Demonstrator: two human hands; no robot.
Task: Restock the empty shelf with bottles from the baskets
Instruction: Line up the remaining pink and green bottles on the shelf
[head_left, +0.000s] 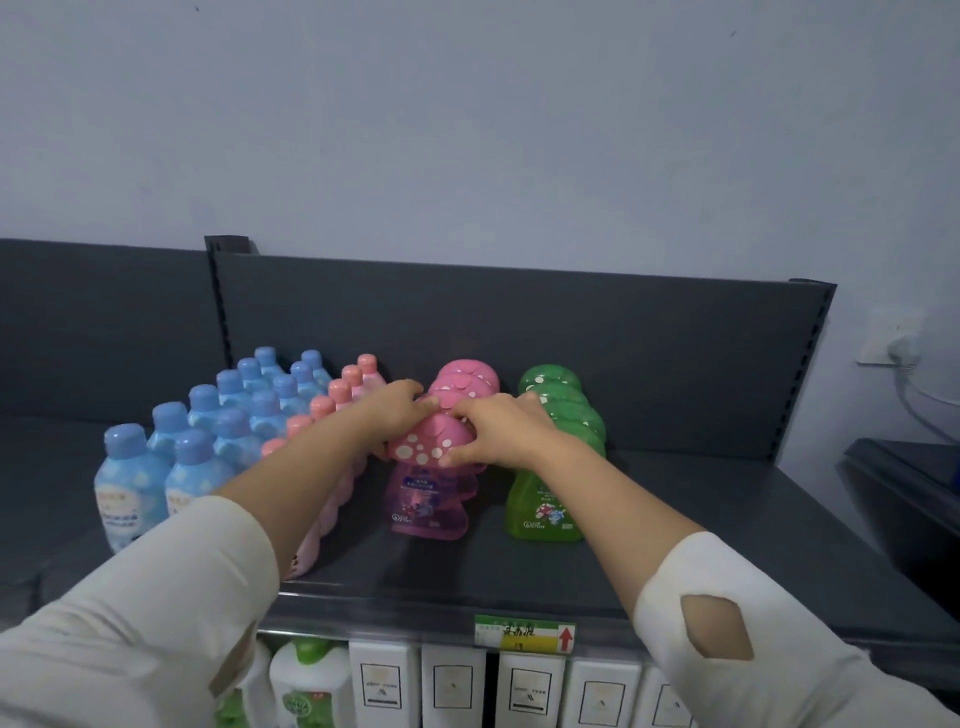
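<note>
Files of bottles run front to back on the shelf (675, 519): a double file (208, 441) at nine o'clock, a single file (337, 395) just beside it, a third file (467, 379) mid-shelf, a fourth file (550, 499) toward three. The left hand (400, 410) and right hand (498, 431) flank, seemingly grip, the third's front bottle (426, 499). Boxes (530, 686) stand below, at six.

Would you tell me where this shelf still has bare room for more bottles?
Widest bare patch: shelf right of the green row. A narrow lane runs between it and the pink mushroom-cap row. Left is crowded: blue bottles and pink-capped bottles packed together.

Head camera looks forward and down (wide-angle) at the nearby shelf (441, 571).
</note>
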